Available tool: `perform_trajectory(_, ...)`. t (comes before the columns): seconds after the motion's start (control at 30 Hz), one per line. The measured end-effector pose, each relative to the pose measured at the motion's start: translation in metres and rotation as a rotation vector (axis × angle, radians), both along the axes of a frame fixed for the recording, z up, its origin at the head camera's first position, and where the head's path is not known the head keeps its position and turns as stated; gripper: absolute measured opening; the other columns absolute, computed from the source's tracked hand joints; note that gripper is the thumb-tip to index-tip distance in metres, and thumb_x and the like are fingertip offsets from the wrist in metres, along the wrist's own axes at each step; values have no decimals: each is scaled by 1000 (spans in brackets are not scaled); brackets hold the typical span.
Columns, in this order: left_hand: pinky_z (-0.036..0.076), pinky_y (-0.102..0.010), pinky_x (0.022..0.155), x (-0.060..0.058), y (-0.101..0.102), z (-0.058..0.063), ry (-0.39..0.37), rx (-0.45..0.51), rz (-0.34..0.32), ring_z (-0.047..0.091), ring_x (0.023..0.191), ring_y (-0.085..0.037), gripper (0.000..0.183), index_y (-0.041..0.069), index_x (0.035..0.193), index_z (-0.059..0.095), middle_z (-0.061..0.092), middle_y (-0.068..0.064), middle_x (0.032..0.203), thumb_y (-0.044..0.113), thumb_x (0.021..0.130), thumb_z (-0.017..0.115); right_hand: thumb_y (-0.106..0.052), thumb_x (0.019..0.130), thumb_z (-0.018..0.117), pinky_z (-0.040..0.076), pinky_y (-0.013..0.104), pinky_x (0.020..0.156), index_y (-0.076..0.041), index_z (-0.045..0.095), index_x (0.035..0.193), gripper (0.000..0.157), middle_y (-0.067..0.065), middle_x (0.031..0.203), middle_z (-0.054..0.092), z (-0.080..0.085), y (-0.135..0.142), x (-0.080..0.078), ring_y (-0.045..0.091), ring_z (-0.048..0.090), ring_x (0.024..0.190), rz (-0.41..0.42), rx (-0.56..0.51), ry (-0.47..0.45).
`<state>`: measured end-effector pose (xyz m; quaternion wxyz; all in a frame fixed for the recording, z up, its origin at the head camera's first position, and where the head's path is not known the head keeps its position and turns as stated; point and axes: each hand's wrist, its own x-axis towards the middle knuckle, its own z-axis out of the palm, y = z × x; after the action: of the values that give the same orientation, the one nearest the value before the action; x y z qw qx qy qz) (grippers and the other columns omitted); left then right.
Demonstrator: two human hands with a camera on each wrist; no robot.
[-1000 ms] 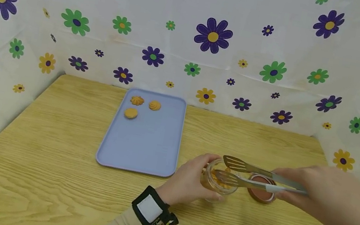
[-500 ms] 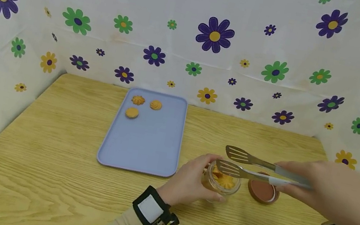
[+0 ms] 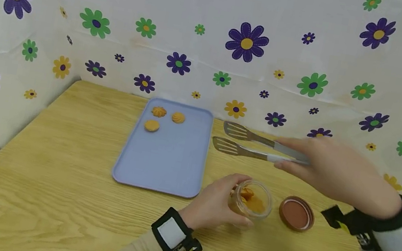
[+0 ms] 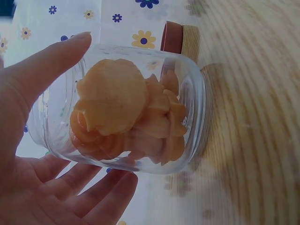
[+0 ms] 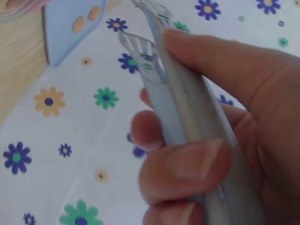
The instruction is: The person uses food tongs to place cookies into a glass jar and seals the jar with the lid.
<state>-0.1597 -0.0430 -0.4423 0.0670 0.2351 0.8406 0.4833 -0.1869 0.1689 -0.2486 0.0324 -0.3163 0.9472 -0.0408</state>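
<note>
My left hand (image 3: 217,202) holds a clear glass jar (image 3: 268,200) from its left side, thumb and fingers around it. Several golden piped cookies (image 4: 117,98) lie inside the jar in the left wrist view. My right hand (image 3: 334,171) grips a pair of tongs (image 3: 289,152) by the grey handles. Their slotted tips are spread apart just beyond the tray's right edge, and I see nothing between them. On the blue tray (image 3: 162,161), three cookies (image 3: 178,117) lie near the far left corner. In the right wrist view, fingers (image 5: 187,164) curl around the tongs' handles.
A reddish-brown lid (image 3: 296,213) lies upturned on the wooden table (image 3: 55,171), right of the jar. White cloth (image 3: 206,1) with printed flowers rises behind the table and at both sides.
The tongs have come up out of the jar and moved left and away, toward the tray's right side. My left hand keeps its hold on the jar. The tray's cookies have not moved.
</note>
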Motion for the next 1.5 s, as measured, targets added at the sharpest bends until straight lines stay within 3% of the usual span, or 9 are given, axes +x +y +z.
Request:
perform_trajectory(0.17,47,-33,101,1,4,-2,10,-9,-19,54,122,-11,95,17,151,46,53,5,142,40,72,94,-40,99,67,58,45,79,-9,65,137,49,10,112,73,-16,-47,-48,19,69,86,55,2,0)
perform_trajectory(0.27,45,-31,103,1,6,-2,37,-6,-22,53,123,-11,94,16,150,47,55,4,141,37,72,95,-41,99,68,56,47,85,-11,68,135,47,9,120,71,-30,-83,-72,27,68,102,77,34,-7)
perform_trajectory(0.43,43,-28,103,0,12,-5,76,1,-35,53,124,-9,92,14,148,47,56,2,139,35,72,94,-40,96,72,57,41,79,-13,73,128,42,5,110,73,-51,-138,-91,23,66,91,152,119,24)
perform_trajectory(0.6,45,-27,101,1,13,-5,46,-4,-37,52,123,-8,93,17,149,45,53,5,140,40,73,93,-39,96,72,57,34,71,-13,76,120,36,3,98,73,-64,-174,-100,18,64,81,189,218,105)
perform_trajectory(0.8,46,-29,100,1,9,-2,20,15,-31,52,123,-9,92,19,149,44,53,6,139,40,73,93,-41,96,70,57,36,66,-14,76,113,32,2,93,71,-75,-196,-108,17,62,76,160,299,163)
perform_trajectory(1.03,46,-28,100,2,3,-1,-9,19,-25,52,123,-9,91,18,150,44,54,5,138,42,75,91,-40,98,69,56,35,63,-11,72,102,29,1,85,66,-88,-209,-110,16,58,72,130,278,95)
perform_trajectory(1.2,46,-29,101,3,0,-1,-18,11,-12,52,124,-10,92,17,150,44,54,4,139,42,75,92,-36,99,68,56,35,70,-10,72,108,28,1,91,67,-91,-210,-109,17,60,78,145,242,61)
perform_trajectory(1.33,47,-29,99,3,0,-3,-30,-4,-2,54,123,-10,94,17,150,44,54,4,139,44,74,92,-33,101,66,55,34,72,-10,74,114,27,2,95,68,-86,-205,-106,17,60,81,179,201,20)
perform_trajectory(1.5,47,-29,99,2,-4,-4,9,-4,3,54,121,-10,96,17,150,44,53,4,140,43,72,93,-33,102,64,52,31,66,-16,74,126,30,-1,100,70,-52,-187,-94,16,59,79,209,82,-19)
